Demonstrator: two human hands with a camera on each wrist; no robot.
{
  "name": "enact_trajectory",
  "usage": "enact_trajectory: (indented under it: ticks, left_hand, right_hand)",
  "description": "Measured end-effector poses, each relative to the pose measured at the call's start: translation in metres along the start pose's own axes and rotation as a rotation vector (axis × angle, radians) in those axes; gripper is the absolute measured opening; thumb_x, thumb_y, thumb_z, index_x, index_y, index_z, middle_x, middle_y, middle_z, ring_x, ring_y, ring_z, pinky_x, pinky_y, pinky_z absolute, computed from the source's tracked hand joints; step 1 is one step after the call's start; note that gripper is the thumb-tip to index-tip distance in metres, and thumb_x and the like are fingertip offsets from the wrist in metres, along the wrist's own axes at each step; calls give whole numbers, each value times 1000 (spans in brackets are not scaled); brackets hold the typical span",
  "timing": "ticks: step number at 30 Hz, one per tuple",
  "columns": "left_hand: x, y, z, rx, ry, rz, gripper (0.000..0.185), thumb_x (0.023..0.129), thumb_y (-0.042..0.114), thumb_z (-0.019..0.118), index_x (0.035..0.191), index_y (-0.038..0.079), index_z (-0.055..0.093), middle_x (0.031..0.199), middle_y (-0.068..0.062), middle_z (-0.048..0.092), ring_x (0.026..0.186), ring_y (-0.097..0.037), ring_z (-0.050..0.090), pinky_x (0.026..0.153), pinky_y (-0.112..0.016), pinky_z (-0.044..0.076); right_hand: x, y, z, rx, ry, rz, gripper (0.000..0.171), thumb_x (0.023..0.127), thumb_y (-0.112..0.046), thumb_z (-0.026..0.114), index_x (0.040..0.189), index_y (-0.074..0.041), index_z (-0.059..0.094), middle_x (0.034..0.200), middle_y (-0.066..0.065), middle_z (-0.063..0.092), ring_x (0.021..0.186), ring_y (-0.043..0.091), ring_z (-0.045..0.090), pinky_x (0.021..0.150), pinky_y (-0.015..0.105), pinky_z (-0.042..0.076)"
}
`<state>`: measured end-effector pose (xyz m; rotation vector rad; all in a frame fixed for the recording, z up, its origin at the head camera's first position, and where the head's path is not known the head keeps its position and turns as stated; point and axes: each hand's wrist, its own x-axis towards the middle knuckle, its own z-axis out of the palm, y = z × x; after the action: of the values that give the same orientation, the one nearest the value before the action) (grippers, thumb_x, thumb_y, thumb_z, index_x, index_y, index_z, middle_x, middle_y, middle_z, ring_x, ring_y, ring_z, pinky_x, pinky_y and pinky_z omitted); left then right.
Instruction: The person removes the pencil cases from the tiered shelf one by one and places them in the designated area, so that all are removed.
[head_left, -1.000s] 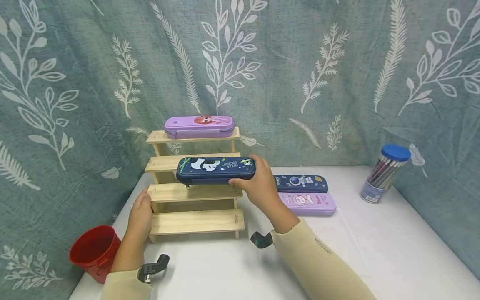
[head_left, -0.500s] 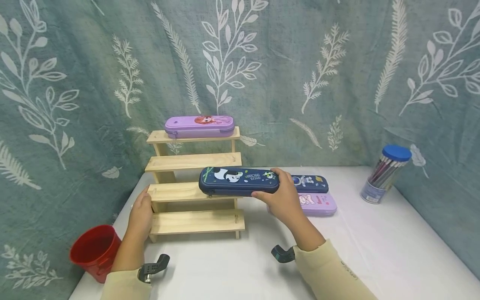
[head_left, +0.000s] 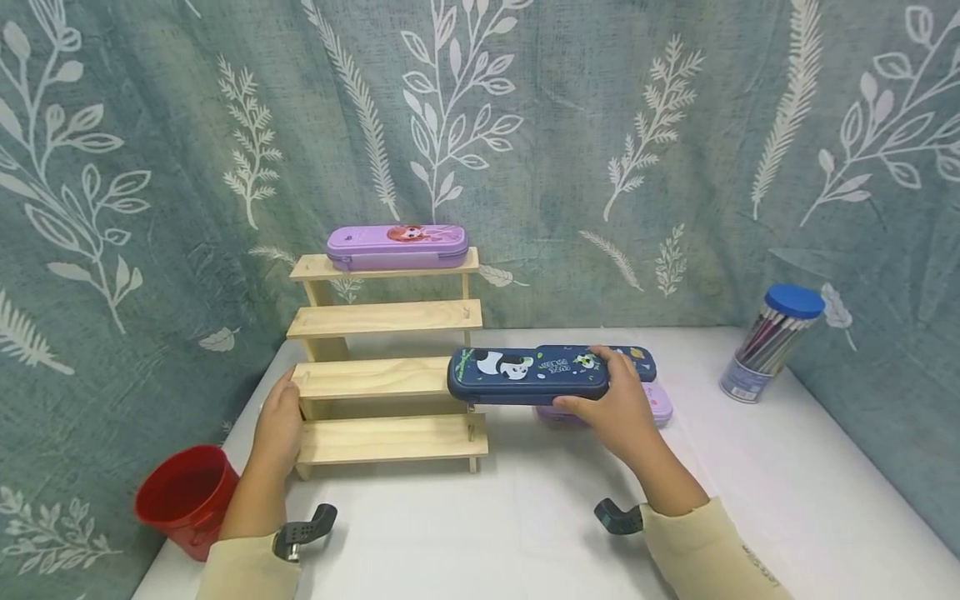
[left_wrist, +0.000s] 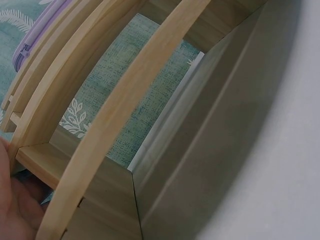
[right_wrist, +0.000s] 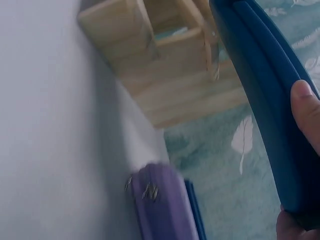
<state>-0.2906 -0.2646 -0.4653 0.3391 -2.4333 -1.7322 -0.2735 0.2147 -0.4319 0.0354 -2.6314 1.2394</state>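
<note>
My right hand (head_left: 617, 410) grips the right end of a navy pencil case (head_left: 525, 377) with a panda on its lid. In the right wrist view the thumb presses the side of this blue pencil case (right_wrist: 265, 110). It is held in the air, overlapping the right side of a stepped wooden display stand (head_left: 390, 437). My left hand (head_left: 279, 421) holds the stand's left side; in the left wrist view its fingers (left_wrist: 25, 205) curl behind the side panel. A purple pencil case (head_left: 397, 247) with a red-haired figure lies on the stand's top step.
Behind my right hand lie another navy pencil case (head_left: 643, 360) and a pink-purple one (head_left: 660, 403), both partly hidden. A red bucket (head_left: 187, 500) stands left of my left forearm. Toward the back right is a clear tub of pencils (head_left: 768, 346) with a blue lid.
My right hand has carried the panda pencil case to the right and lower, from in front of the stand's middle toward the other cases. The left hand has stayed on the stand.
</note>
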Motion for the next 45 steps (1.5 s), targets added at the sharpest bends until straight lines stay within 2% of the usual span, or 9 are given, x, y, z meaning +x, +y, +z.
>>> enact_trajectory:
  ticks: [6,11,17,22,29,37,45]
  left_hand:
    - [0,0,-1,1,-8,0,64,110,48,12,170,25,15,176,0,16,164,-27,9,132,-57,10]
    - [0,-1,-1,3,-13,-8,63,111,46,12,170,25,15,176,0,16,164,-27,9,132,-58,9]
    - [-1,1,-2,14,-10,-7,62,111,45,12,170,25,16,176,0,16,164,-28,9,132,-58,9]
    - [-2,3,-3,17,-5,0,62,111,45,12,170,25,17,176,-1,17,164,-29,9,132,-58,9]
    - [-3,2,-1,16,-10,-23,63,111,46,12,170,25,14,176,-1,14,164,-29,8,132,-59,9]
    - [-3,5,-1,18,-9,-12,63,111,46,11,170,25,15,176,0,15,164,-28,8,132,-59,8]
    - [-3,1,-1,20,-6,-16,63,111,47,12,170,26,15,176,-1,16,164,-29,9,132,-59,9]
  right_hand:
    - [0,26,-14,-5,3,14,116,73,-56,92,161,-8,35,165,25,32,151,49,32,121,68,29]
    - [0,46,-27,11,-39,75,121,76,-62,87,165,-6,26,168,29,22,152,54,26,120,72,26]
    - [0,66,-42,-15,-70,144,125,77,-64,86,165,-3,21,167,33,20,151,56,26,120,73,26]
    - [-5,81,-52,-64,-99,144,124,76,-62,87,162,1,25,162,37,26,148,56,29,119,73,26]
    - [-14,96,-60,-119,-130,110,119,75,-59,89,157,6,32,155,39,34,144,57,34,117,73,28]
    - [-24,105,-70,-174,-173,120,128,72,-64,88,157,10,28,153,41,34,141,60,35,114,76,29]
    - [-31,116,-74,-198,-207,84,118,74,-59,89,151,12,35,145,40,45,133,58,46,108,74,37]
